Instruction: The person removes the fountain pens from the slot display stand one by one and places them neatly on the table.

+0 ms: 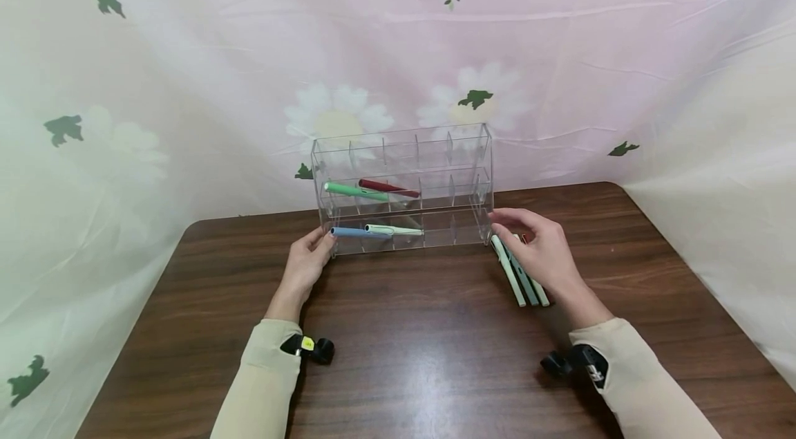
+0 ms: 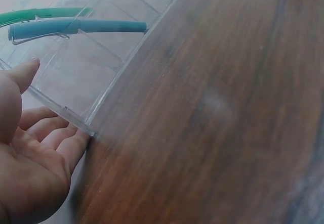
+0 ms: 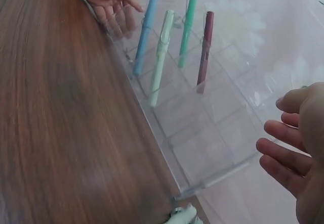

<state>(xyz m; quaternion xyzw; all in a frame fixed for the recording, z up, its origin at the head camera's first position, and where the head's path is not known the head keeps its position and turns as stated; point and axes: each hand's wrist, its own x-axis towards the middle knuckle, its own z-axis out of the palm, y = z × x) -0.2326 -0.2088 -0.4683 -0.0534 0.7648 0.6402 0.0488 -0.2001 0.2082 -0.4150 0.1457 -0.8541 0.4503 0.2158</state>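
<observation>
A clear acrylic organizer (image 1: 438, 238) with tiered compartments stands at the back of the table. A green pen (image 1: 354, 191) and a dark red pen (image 1: 388, 188) lean in its middle tier; a blue pen (image 3: 145, 34) and a pale green pen (image 3: 161, 59) lean in the front tier. My left hand (image 2: 38, 158) touches the organizer's left side, fairly straight fingers against the side wall and thumb apart from them. By the right side is my right hand (image 1: 537, 245), its fingers loosely bent with nothing held; the fingertips (image 3: 268, 145) appear just off the wall.
Several pens (image 1: 522, 280) lie side by side on the brown wooden table (image 1: 398, 356), partly under my right hand. A flower-printed cloth (image 1: 398, 66) hangs behind the organizer. The table's back edge runs close behind it.
</observation>
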